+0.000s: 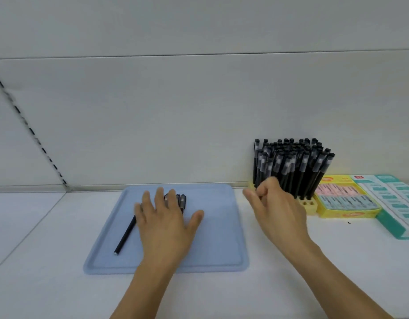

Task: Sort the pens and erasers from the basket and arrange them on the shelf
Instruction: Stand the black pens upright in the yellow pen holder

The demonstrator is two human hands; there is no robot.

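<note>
My left hand (166,215) lies flat on the black pens (178,200) on the blue tray (222,238); my right hand (274,203), loosely curled and empty, nears the pen holder (293,166). Pressing carelessly could roll the pens away.

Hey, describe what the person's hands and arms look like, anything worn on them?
Both the left hand and the right hand are bare: no gloves, rings, watch or bracelet show. The forearms are uncovered to the bottom edge of the picture, with no sleeves in view. The fingers carry no visible markings.
</note>
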